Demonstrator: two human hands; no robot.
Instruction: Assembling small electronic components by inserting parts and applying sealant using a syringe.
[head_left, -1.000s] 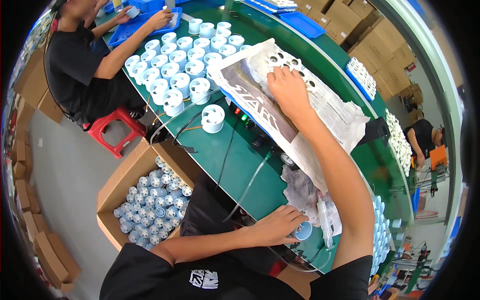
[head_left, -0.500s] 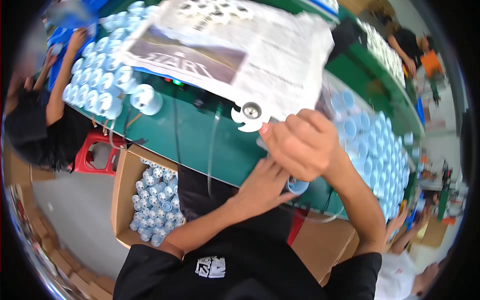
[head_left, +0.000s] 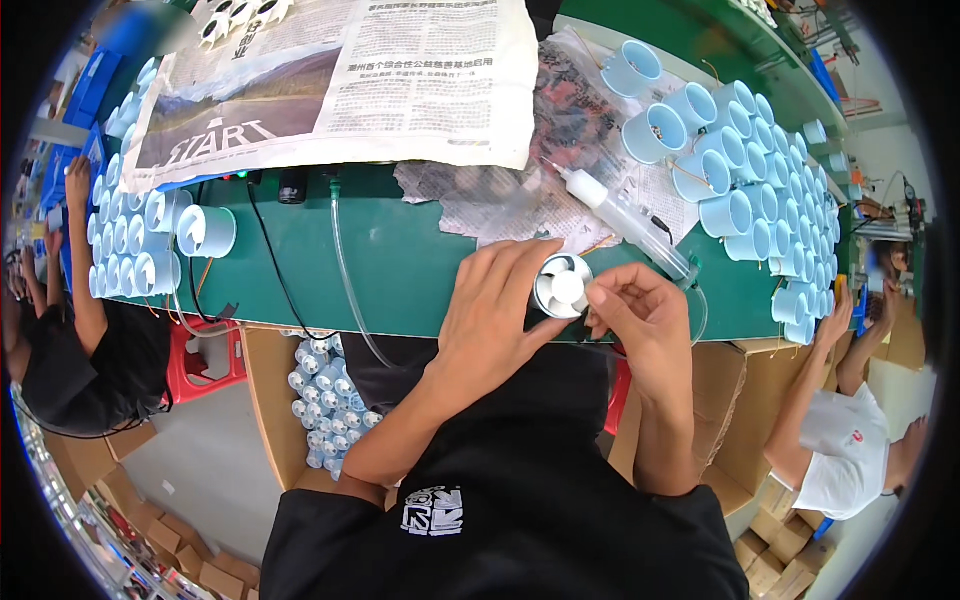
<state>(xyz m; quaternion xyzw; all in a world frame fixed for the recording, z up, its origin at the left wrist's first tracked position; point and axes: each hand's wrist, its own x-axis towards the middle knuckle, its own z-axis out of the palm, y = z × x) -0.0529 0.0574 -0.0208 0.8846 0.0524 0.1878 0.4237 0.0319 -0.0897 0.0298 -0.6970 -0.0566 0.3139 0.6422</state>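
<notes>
- Head view, only 1 angle here: there's a light blue cup (head_left: 563, 256) up at the near edge of the green surface (head_left: 410, 290), between both hands, with a white fan wheel (head_left: 567, 285) in its mouth.
- Progress-wise, I'd call this 1 mostly fitted, tho I can't tell if the wheel is fully seated.
- The box (head_left: 268, 390) at near left holds a heap of finished-looking fan cups (head_left: 330, 400), and more cups with wheels (head_left: 206, 231) stand at the left of the surface.
- Plenty left by the look of it: the crowd of cups on the right (head_left: 728, 213) shows no white wheels that I can spot, and a few loose wheels (head_left: 228, 20) sit on the newspaper (head_left: 430, 90), far left.
- Left hand (head_left: 500, 310) comes in slanted from near left, grip clamped round the cup, fingers over the far side, thumb on the near side.
- Right hand (head_left: 645, 315) comes almost straight up, fingers curled left, thumb and index close together at the cup's right rim. Can't tell if they're pinching anything.
- Syringe (head_left: 625, 220) lies just beyond, apart from both hands.
</notes>
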